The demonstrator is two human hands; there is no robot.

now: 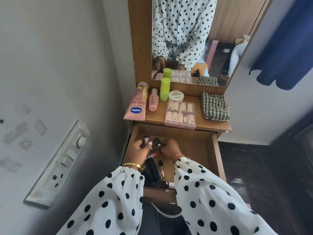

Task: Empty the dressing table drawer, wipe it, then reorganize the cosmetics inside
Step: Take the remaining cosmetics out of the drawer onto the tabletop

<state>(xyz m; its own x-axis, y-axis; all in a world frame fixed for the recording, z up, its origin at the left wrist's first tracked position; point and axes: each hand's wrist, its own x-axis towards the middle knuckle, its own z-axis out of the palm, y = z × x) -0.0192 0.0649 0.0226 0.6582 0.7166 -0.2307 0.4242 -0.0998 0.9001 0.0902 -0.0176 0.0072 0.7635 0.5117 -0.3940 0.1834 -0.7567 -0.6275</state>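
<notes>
The wooden drawer (194, 141) is pulled open below the dressing table top (152, 116). Both my hands are inside it at its left side. My left hand (137, 151) grips a small dark bottle (146, 139). My right hand (170, 148) curls round another small dark bottle (156, 141). Under and behind my hands lie several dark tubes and lipsticks (153, 168) and a brown bottle (163, 184) near the drawer front. The right half of the drawer floor is bare wood.
On the table top lie a pink Vaseline tube (136, 106), a small pink bottle (153, 102), a green bottle (165, 89), a white jar (176, 95), a clear case of small bottles (180, 114) and a checked cloth (214, 106). A mirror (186, 39) stands behind.
</notes>
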